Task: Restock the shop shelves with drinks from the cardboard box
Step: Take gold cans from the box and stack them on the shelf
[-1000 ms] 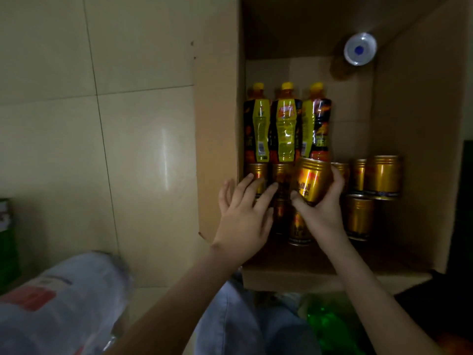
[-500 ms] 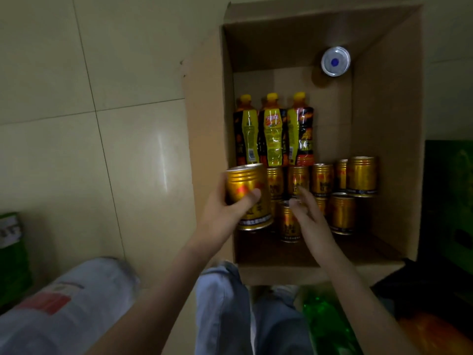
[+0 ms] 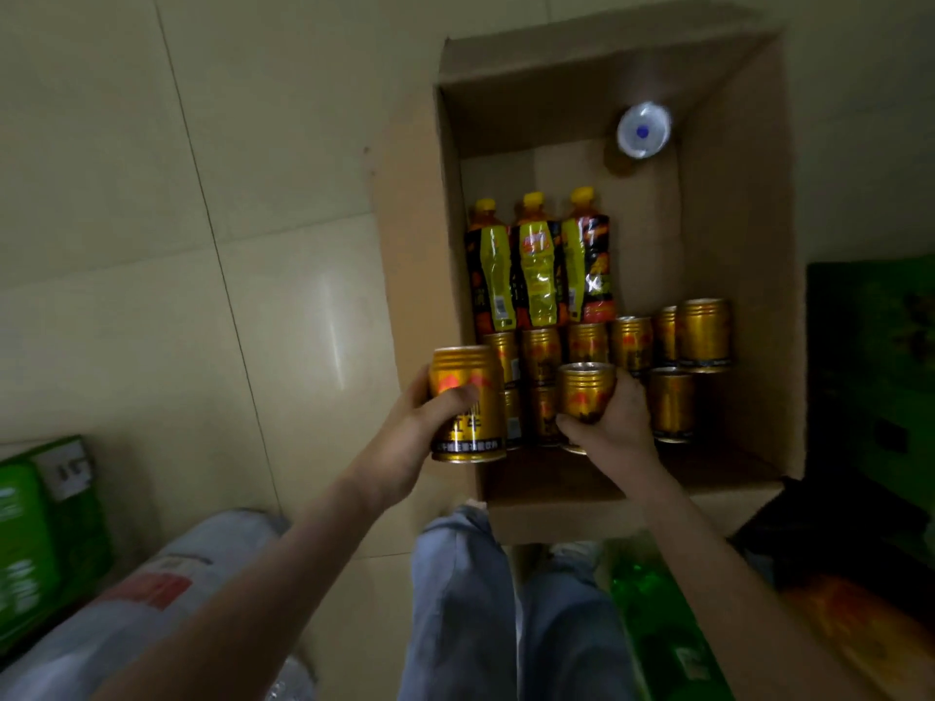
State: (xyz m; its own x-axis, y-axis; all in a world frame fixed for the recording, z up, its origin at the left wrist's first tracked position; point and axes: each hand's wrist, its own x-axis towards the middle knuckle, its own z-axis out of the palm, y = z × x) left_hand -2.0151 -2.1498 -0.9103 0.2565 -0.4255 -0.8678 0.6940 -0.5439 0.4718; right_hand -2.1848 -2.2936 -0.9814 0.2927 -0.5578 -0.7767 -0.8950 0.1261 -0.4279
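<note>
An open cardboard box sits on the tiled floor ahead of my knees. Inside lie three yellow-capped bottles side by side, several gold cans below them, and one clear water bottle standing at the far right. My left hand is shut on a gold can held over the box's near-left corner. My right hand grips a second gold can, lifted slightly above the rows of cans.
Green cartons stand at the left edge, with a wrapped pack of bottles in front of them. Green bottles lie by my right knee. A dark green crate borders the box on the right.
My left hand took a gold can out and holds it at the box's left edge. My right hand has closed on another can and raised it.
</note>
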